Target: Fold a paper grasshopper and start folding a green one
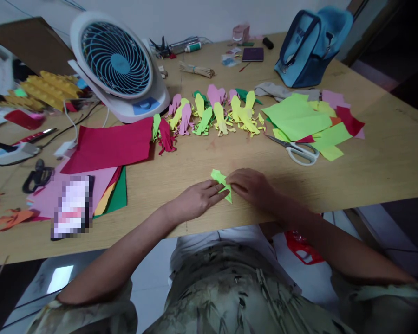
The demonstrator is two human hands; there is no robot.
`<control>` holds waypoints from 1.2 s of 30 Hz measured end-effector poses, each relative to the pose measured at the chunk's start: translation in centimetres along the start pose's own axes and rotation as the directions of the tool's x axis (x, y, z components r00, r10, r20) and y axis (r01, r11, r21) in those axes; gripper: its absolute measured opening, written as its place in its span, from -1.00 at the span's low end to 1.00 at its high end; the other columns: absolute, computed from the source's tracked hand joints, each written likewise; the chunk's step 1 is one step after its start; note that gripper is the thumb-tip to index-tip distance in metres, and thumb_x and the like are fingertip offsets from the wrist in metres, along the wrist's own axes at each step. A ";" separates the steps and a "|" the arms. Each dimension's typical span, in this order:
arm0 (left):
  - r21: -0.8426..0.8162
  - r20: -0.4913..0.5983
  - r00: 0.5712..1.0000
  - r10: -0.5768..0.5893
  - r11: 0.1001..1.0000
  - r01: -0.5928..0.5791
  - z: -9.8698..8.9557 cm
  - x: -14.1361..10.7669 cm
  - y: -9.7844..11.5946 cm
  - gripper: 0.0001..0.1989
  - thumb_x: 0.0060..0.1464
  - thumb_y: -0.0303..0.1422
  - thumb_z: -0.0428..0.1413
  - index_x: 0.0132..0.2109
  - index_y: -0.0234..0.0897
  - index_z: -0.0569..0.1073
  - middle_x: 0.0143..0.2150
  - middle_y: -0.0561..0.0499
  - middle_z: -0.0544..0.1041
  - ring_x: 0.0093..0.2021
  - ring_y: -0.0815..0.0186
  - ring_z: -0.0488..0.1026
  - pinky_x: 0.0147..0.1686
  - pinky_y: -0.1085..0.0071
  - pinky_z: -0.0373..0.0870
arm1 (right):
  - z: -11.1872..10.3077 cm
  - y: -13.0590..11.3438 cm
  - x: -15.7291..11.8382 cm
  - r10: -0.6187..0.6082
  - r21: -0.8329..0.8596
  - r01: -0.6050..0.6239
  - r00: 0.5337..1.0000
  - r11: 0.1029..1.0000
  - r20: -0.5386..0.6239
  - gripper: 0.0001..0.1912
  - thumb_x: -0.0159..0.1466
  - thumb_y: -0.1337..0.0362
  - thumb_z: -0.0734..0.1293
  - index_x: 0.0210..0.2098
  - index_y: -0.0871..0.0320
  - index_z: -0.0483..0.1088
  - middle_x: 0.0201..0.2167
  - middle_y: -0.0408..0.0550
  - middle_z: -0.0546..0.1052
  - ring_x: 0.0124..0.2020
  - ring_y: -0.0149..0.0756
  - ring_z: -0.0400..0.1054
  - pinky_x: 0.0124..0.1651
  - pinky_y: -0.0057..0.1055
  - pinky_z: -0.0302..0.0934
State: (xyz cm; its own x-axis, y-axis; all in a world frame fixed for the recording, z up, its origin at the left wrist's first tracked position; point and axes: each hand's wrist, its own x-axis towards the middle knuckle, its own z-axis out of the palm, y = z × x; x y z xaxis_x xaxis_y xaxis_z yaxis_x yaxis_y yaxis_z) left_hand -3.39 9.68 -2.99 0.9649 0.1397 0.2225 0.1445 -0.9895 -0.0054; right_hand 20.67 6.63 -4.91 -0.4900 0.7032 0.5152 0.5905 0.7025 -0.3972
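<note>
A small piece of folded lime-green paper (216, 175) lies on the table between my hands. My left hand (201, 198) rests on it from the left, its fingers stretched out flat and covering part of it. From the right, my right hand (249, 183) pinches the paper's edge with thumb and fingers closed. Beyond them stands a row of folded paper figures, among them a yellow one (245, 116), a pink one (185, 118) and a dark red one (166, 135). White-handled scissors (301, 153) lie to the right, blades pointing left, with lime-green sheets (296, 116) just behind.
A white and blue fan (120, 65) stands at the back left. Red paper (107, 144), a phone (73, 206) on pink paper (47, 197) and black tape (37, 176) lie left. A blue bag (311, 46) stands back right. The table's front edge (153, 241) runs close to my body.
</note>
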 end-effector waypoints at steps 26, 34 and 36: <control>-0.048 0.009 0.980 -0.201 0.978 0.201 0.1 -0.7 0.7 -0.54 0.40 -0.48 -0.20 0.39 -0.31 0.09 0.31 -0.26 0.34 0.25 0.17 0.37 0.12 0.25 0.46 | -0.5 -1.7 -1.2 -0.132 -0.355 0.182 0.978 0.917 0.161 -0.76 0.42 0.40 0.17 -0.26 0.21 0.45 -0.26 0.05 0.51 -0.23 -0.24 0.32 -0.18 -0.32 0.13; -0.042 0.010 0.992 -0.123 0.991 0.123 0.7 -0.4 -0.3 -0.46 0.32 -0.55 -0.13 0.41 -0.37 0.11 0.38 -0.28 0.26 0.20 0.09 0.36 0.14 0.12 0.42 | -1.8 -2.6 -3.6 -0.013 -0.292 0.050 0.992 0.955 0.127 -0.81 0.39 0.42 0.19 -0.14 0.22 0.44 -0.16 0.08 0.53 -0.12 -0.16 0.35 -0.04 -0.26 0.20; -0.045 0.011 0.993 -0.120 0.992 0.120 0.7 -0.3 -0.3 -0.45 0.31 -0.57 -0.12 0.41 -0.36 0.11 0.39 -0.27 0.25 0.21 0.09 0.35 0.14 0.11 0.41 | -1.8 -3.1 -4.0 0.000 -0.274 0.023 0.997 0.961 0.080 -0.80 0.38 0.42 0.20 -0.09 0.23 0.44 -0.15 0.08 0.53 -0.12 -0.16 0.34 -0.03 -0.26 0.21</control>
State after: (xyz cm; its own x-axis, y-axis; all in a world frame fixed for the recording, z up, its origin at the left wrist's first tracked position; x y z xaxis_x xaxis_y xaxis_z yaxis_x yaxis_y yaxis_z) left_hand -3.57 10.01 -3.69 0.9429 0.2578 0.2109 0.2496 -0.9662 0.0650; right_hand 22.03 1.44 -4.38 -0.5401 0.7094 0.4528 0.7326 0.6611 -0.1619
